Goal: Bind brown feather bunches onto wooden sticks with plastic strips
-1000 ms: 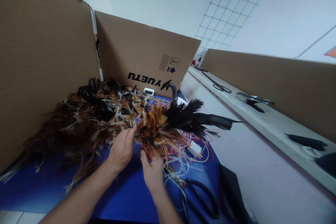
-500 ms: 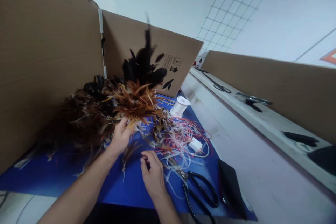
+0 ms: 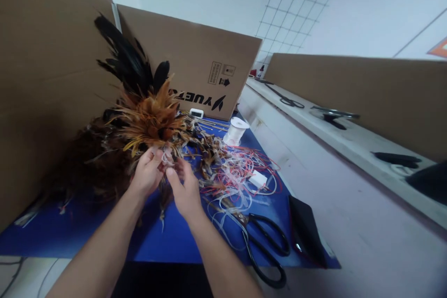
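A bundle of feathers [image 3: 150, 109] stands upright in my left hand [image 3: 148, 172], orange-brown below with long black plumes on top. My left fingers are closed round its pale base. My right hand [image 3: 183, 184] is at the same base from the right, thumb and fingers curled in on it. Whitish quill ends or ties [image 3: 167, 156] show between the two hands; finer detail there is blurred. Behind and left of the bundle lies a dark heap of brown feathers [image 3: 87, 163]. More small feathers [image 3: 211, 151] are strewn to the right.
On the blue tabletop [image 3: 157, 247] are a white spool [image 3: 236, 131], tangled white and red ribbon [image 3: 237, 172], a white plug adapter [image 3: 258, 179], black-handled scissors [image 3: 267, 237] and a black pouch [image 3: 305, 233]. Cardboard panels [image 3: 188, 46] stand behind and left. A ledge [image 3: 349, 142] at right holds tools.
The feather bundle has swung left and turned in my left hand, uncovering print on the cardboard. My right hand has risen from above the table to the bundle's base.
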`<state>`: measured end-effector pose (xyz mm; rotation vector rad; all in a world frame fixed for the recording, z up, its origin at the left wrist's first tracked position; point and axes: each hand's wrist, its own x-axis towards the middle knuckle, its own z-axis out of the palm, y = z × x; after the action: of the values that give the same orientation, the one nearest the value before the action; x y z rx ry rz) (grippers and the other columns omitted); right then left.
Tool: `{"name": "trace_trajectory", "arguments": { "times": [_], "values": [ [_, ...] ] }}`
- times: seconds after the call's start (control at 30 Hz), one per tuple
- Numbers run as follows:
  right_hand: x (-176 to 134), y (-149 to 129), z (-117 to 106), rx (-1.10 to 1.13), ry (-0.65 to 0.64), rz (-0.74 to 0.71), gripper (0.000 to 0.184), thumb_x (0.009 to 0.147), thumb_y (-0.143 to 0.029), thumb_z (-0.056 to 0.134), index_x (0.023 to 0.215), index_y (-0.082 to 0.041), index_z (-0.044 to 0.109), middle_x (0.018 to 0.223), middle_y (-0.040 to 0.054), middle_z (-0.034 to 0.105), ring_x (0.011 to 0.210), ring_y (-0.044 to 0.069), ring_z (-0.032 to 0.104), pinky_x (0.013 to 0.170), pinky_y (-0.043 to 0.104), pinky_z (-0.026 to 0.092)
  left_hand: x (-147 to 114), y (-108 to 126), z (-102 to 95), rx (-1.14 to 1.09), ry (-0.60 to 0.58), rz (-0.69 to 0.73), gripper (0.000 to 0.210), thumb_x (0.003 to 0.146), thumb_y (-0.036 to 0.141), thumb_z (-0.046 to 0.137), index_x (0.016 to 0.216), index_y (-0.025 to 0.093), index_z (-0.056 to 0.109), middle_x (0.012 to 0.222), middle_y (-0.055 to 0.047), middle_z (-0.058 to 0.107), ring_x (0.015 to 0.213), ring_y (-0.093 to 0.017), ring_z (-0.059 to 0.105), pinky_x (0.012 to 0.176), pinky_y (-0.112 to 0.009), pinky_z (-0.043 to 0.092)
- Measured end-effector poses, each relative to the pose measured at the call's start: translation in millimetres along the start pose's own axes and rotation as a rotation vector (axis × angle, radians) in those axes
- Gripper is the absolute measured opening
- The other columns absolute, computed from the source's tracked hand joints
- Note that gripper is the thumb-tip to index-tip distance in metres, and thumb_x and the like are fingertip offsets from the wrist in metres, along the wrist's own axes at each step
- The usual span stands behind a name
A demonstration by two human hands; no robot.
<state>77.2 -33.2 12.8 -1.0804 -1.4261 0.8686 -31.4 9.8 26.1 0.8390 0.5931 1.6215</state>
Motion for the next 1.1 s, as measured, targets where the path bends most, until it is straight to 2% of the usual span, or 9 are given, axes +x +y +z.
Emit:
{"name": "trace_trajectory", "arguments": {
  "times": [0.2,0.33,0.47,0.53,0.63,0.77,0.87,1.0,1.1],
  "values": [
    [19,4,18,-0.011,-0.108,0.045,0.025,0.09,-0.037,0.048,0.102,-0.021,0.064,0.095,0.0038,0.071,0.086,0.018,0.066,0.078,0.029,0.05,1,-3,-2.8,0.048,-0.021,0.016,0.03,0.069,0.036,0.077,0.067,0.015,0.055,0.058,0.002,0.053,0.051,-0.008,0.046,0.048,-0.02,0.038],
    [7,18,3,-0.104,-0.177,0.036,0.025,0.091,-0.034,0.045,0.1,-0.021,0.065,0.08,0.0013,0.07,0.071,0.016,0.064,0.069,0.027,0.049,1,-3,1.9,0.088,-0.064,-0.024,0.025,0.073,0.035,0.073,0.077,0.015,0.059,0.06,0.002,0.05,0.048,-0.006,0.039,0.043,-0.018,0.029],
    [-8,27,-24,-0.183,-0.168,0.052,0.023,0.087,-0.026,0.052,0.104,-0.02,0.065,0.088,0.0036,0.07,0.077,0.016,0.065,0.072,0.028,0.05,4,-3,4.2,0.081,-0.03,-0.006,0.03,0.069,0.033,0.076,0.067,0.015,0.052,0.064,0.002,0.05,0.048,-0.004,0.036,0.043,-0.017,0.026],
    [-17,27,-35,-0.3,-0.17,-0.016,0.019,0.086,-0.019,0.053,0.099,-0.02,0.067,0.091,0.0038,0.069,0.081,0.017,0.063,0.075,0.029,0.049,6,-2,3.0,0.064,-0.01,0.009,0.03,0.068,0.031,0.075,0.066,0.015,0.049,0.063,0.003,0.048,0.048,-0.004,0.036,0.043,-0.016,0.026],
    [-28,23,-41,-0.524,-0.309,-0.232,0.025,0.087,-0.01,0.048,0.099,-0.02,0.067,0.093,0.0049,0.066,0.089,0.018,0.058,0.082,0.032,0.046,8,-1,-0.2,0.08,0.005,0.004,0.029,0.07,0.029,0.073,0.066,0.016,0.048,0.063,0.003,0.048,0.047,-0.004,0.034,0.042,-0.016,0.024],
    [-30,19,-33,-0.838,-0.529,-0.487,0.032,0.089,-0.009,0.048,0.113,-0.025,0.062,0.107,0.0068,0.06,0.098,0.022,0.05,0.08,0.036,0.042,8,-2,-4.3,0.111,-0.021,-0.104,0.027,0.072,0.03,0.071,0.067,0.015,0.05,0.063,0.003,0.048,0.047,-0.003,0.032,0.041,-0.015,0.022],
    [-25,21,-25,-0.961,-0.619,-0.579,0.018,0.089,-0.013,0.052,0.098,-0.023,0.064,0.104,0.0063,0.059,0.1,0.023,0.047,0.079,0.037,0.04,8,-4,-6.2,0.128,-0.054,-0.184,0.028,0.071,0.03,0.072,0.067,0.014,0.05,0.061,0.002,0.048,0.046,-0.003,0.033,0.041,-0.015,0.023],
    [-23,18,-29,-0.907,-0.616,-0.583,0.013,0.09,-0.011,0.049,0.087,-0.018,0.06,0.098,0.0077,0.06,0.101,0.022,0.048,0.087,0.038,0.039,5,-5,-6.1,0.137,-0.116,-0.291,0.03,0.07,0.031,0.074,0.067,0.013,0.05,0.061,0.002,0.047,0.045,-0.003,0.033,0.04,-0.015,0.022],
    [-22,4,-47,-0.704,-0.559,-0.421,0.013,0.091,-0.012,0.046,0.09,-0.019,0.058,0.091,0.0043,0.062,0.091,0.018,0.054,0.084,0.033,0.042,2,-6,-4.4,0.144,-0.175,-0.371,0.031,0.071,0.031,0.074,0.067,0.013,0.049,0.06,0.003,0.045,0.045,-0.003,0.032,0.04,-0.015,0.02]
  ]
}}
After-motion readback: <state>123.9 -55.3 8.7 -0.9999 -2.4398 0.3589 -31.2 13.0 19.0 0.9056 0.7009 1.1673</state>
